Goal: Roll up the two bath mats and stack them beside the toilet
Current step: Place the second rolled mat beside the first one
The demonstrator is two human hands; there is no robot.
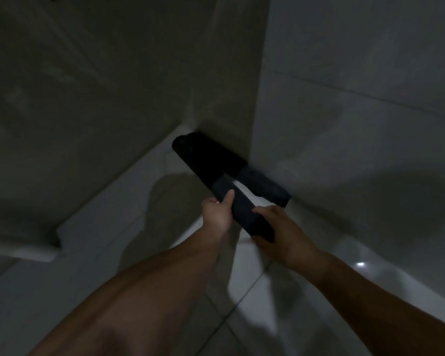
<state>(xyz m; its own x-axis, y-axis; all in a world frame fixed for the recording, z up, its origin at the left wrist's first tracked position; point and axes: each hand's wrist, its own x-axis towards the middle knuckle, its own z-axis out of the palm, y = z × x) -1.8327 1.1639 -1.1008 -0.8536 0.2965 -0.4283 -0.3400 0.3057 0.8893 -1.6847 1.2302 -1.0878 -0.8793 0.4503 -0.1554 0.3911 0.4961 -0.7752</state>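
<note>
Dim bathroom, glossy white tiled floor (93,253), grout lines running toward 1 o'clock. Pale wall (113,73) fills 10 to 12 o'clock; a white tiled wall (357,111) fills 1 to 3 o'clock, meeting the floor along a line down to 4 o'clock. Dark rolled bath mat on the floor (263,185) lies tight against that wall's base, long axis 10-to-4 o'clock. Second dark rolled bath mat (216,165) is held just beside it, long axis 11-to-5 o'clock, far end deep in the corner shadow and touching or overlapping the first; near ends apart, bright floor between. Left hand (217,214) is clenched around the held roll's middle, right hand (280,227) clasps its near end. Open floor at 6 to 9 o'clock; blurry white ledge (36,250) at 8 o'clock.
</note>
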